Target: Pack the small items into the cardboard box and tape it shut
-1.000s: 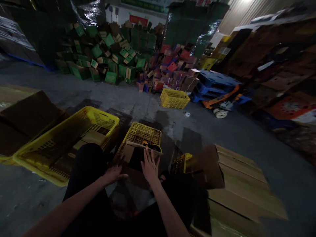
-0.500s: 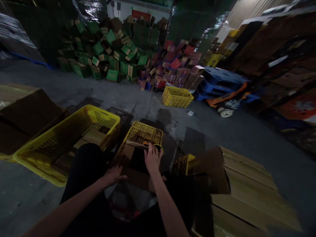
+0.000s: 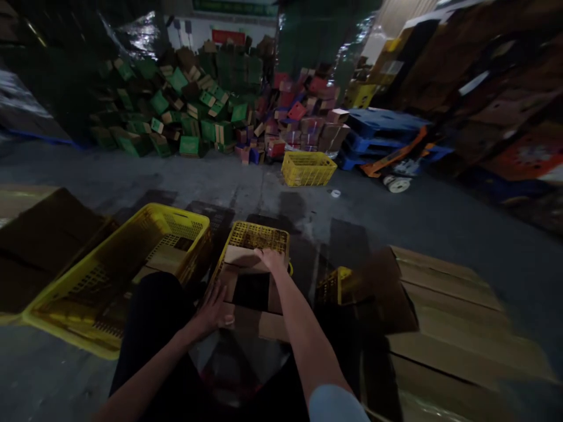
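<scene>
A small cardboard box (image 3: 259,323) sits in front of me on an upturned yellow crate (image 3: 259,234), flaps around a dark opening in its top. At the box's near left corner, my left hand (image 3: 213,310) is open, fingers spread along the side and thumb apart near the front flap. My right hand (image 3: 271,259) reaches across to the far edge, its fingers closed over the far flap; the fingertips are partly hidden. Just right of the crate, part of a yellow ring-shaped thing (image 3: 290,268) shows.
A large yellow basket (image 3: 185,218) holding cardboard stands at my left. Flattened cardboard (image 3: 457,316) is stacked at my right. Farther off are another yellow crate (image 3: 308,169), blue pallets (image 3: 387,126), a pallet jack (image 3: 398,167) and heaped green boxes (image 3: 189,145).
My right hand has left the orange and black thing near the crate's far edge and moved onto the box's far flap, which now lies folded inward. My left hand has come against the box's left side.
</scene>
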Demonstrator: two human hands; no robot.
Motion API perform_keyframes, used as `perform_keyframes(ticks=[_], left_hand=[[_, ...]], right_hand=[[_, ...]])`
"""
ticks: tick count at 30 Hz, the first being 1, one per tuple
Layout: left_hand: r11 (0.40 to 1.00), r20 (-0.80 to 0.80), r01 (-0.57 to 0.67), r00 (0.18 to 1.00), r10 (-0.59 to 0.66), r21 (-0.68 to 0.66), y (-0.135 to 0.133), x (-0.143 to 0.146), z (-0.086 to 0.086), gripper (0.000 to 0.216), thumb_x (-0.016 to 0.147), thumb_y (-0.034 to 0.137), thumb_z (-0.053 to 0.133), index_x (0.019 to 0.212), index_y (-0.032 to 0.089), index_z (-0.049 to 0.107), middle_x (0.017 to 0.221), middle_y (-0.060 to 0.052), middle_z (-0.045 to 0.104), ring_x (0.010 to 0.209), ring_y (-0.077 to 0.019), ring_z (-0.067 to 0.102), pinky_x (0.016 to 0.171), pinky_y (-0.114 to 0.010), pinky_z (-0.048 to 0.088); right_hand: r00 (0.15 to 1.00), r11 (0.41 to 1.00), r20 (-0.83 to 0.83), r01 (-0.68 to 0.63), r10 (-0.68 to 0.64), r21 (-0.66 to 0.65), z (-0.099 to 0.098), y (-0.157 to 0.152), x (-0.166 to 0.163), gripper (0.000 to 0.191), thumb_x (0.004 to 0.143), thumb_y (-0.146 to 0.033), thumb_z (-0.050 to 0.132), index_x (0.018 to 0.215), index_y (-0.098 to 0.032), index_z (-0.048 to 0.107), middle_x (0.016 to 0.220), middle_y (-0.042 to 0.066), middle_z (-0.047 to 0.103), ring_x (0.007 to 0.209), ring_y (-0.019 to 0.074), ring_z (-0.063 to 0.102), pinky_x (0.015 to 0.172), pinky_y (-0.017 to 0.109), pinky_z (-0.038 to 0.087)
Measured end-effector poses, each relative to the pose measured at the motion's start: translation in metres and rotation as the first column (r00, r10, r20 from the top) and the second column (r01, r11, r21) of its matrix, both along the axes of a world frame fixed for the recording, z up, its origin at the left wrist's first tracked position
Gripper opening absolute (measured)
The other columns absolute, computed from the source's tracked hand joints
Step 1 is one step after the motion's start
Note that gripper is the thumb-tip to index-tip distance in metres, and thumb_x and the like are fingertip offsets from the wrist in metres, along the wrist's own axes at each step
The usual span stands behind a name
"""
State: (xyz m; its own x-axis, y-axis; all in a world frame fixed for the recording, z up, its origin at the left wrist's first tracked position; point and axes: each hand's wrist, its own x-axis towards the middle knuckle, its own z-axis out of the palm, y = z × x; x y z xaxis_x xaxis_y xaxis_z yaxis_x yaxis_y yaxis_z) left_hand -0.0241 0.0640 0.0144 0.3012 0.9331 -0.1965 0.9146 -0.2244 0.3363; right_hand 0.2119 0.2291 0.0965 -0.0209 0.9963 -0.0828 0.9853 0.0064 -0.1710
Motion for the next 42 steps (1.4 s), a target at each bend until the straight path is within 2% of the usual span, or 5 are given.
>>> perform_keyframes(ticks=[7,15,23,30,42], left_hand=[[0.984,-0.180,0.175,0.968,-0.175,-0.015,0.017,0.014,0.050,0.065,0.093,0.048,0.053,0.154,0.028,0.039,0.166,-0.012,0.017,0.153,-0.0395,0.008,0.114,-0.071,0.013],[0.883,-0.128,0.470,0.877,-0.463,0.023,0.056,0.053,0.080,0.030,0.096,0.033,0.049,0.102,0.023,0.077,0.110,-0.011,0.074,0.131,-0.0293,0.052,0.120,-0.055,0.018],[0.929,-0.263,0.306,0.932,-0.248,0.210,0.048,0.006,0.122,0.033,0.098,0.024,0.042,0.096,0.018,0.074,0.101,-0.014,0.070,0.113,-0.0285,0.059,0.119,-0.046,0.021],[0.989,-0.361,0.056,0.933,-0.004,0.134,0.062,0.031,0.110,0.038,0.096,0.026,0.045,0.113,0.003,0.070,0.112,-0.026,0.069,0.110,-0.0369,0.063,0.094,-0.047,0.045],[0.971,-0.198,0.053,0.980,-0.006,0.231,0.050,0.011,0.048,0.088,0.090,0.072,0.043,0.158,0.018,0.030,0.166,-0.017,0.015,0.154,-0.0345,0.008,0.121,-0.057,0.000]], right_hand=[[0.998,0.972,-0.044,0.043,-0.034,0.233,-0.047,-0.011,-0.005,0.048,0.105,-0.046,0.033,0.130,-0.020,0.064,0.132,0.016,0.066,0.139,0.0359,0.043,0.116,0.064,0.010],[0.998,0.919,-0.062,0.052,-0.030,0.390,-0.062,-0.016,-0.001,0.046,0.104,-0.045,0.035,0.130,-0.018,0.062,0.127,0.015,0.068,0.138,0.0330,0.044,0.117,0.059,0.014],[0.995,0.917,-0.098,0.073,-0.037,0.393,-0.061,-0.015,-0.003,0.042,0.103,-0.045,0.041,0.127,-0.018,0.063,0.124,0.015,0.069,0.135,0.0329,0.046,0.117,0.058,0.013],[0.993,0.916,-0.099,0.095,-0.061,0.389,-0.057,-0.022,-0.003,0.039,0.104,-0.043,0.038,0.116,-0.019,0.066,0.118,0.013,0.070,0.133,0.0320,0.047,0.116,0.057,0.014],[0.994,0.921,-0.089,0.099,-0.070,0.376,-0.050,-0.045,-0.007,0.051,0.104,-0.043,0.032,0.141,-0.015,0.053,0.139,0.018,0.060,0.138,0.0325,0.043,0.116,0.058,0.016]])
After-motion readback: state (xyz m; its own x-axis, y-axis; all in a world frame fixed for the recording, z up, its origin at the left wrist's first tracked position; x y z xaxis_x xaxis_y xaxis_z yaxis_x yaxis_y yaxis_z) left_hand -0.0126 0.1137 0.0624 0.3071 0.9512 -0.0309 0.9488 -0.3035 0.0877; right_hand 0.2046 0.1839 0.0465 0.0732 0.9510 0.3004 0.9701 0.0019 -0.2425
